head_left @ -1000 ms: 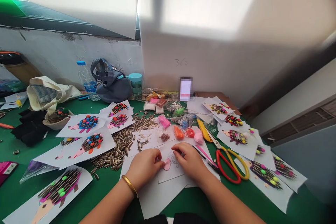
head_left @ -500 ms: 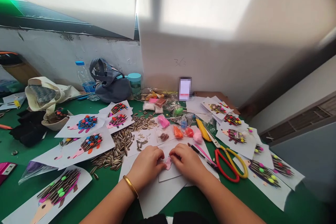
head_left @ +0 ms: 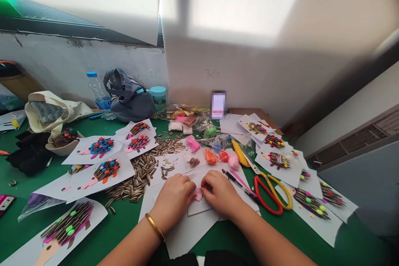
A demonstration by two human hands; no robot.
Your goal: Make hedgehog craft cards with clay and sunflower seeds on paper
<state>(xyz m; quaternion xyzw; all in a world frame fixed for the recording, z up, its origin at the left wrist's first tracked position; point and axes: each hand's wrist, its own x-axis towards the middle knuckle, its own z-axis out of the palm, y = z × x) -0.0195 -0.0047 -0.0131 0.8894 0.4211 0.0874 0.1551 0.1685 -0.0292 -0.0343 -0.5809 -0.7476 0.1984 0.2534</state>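
A small flattened piece of pale pink modelling clay [head_left: 198, 194] lies low over a white paper sheet [head_left: 199, 208], between my two hands. My left hand [head_left: 176, 194], with a gold bangle at the wrist, has its fingers curled and pinches the clay's left side. On the other side, my right hand [head_left: 220, 194] is closed as well, thumb and fingertips at the clay's right edge. The fingers cover part of the piece. Just beyond lie packets of clay: brown [head_left: 193, 161], orange [head_left: 210, 156] and light pink [head_left: 233, 160].
Sunflower seeds [head_left: 134, 178] are heaped to the left. Scissors [head_left: 264, 185], a yellow cutter [head_left: 239, 153] and pens [head_left: 239, 185] lie at right. Hedgehog pictures with seed spines [head_left: 67, 226] flank both sides. A phone [head_left: 218, 105], bag [head_left: 131, 99] and bottle [head_left: 101, 95] stand at the back.
The view has shifted slightly. My hands stay on the pink clay, with only small finger movements, and the fingers cover a little more of it.
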